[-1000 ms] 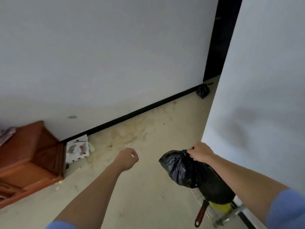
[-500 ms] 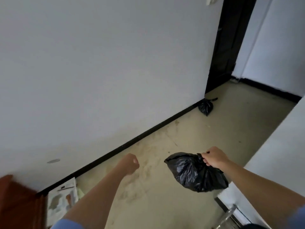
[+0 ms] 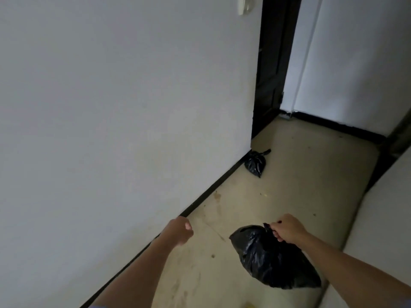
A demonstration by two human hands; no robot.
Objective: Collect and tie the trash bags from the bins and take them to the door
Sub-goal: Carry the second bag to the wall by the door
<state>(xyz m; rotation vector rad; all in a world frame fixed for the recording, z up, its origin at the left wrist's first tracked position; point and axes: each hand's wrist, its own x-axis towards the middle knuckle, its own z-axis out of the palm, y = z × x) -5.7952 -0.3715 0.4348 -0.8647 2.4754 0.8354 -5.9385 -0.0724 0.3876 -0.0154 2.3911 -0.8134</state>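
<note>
Bag [image 3: 273, 258] hangs by its knot from right hand's [image 3: 289, 230] pinched fingers, left hand [image 3: 179, 230] loosely fisted, empty, second bag [image 3: 255, 162] upper-right by door [image 3: 270, 63].

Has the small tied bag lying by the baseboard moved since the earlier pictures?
No. The small tied bag still lies against the baseboard near the dark doorway; only the camera advanced.

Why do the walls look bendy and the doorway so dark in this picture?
In the head view, the wide-angle lens curves straight edges like the baseboard; the doorway is unlit, so it shows nearly black; dim, soft light leaves the white wall greyish; the trash bag in the right hand shows small shiny glints.
</note>
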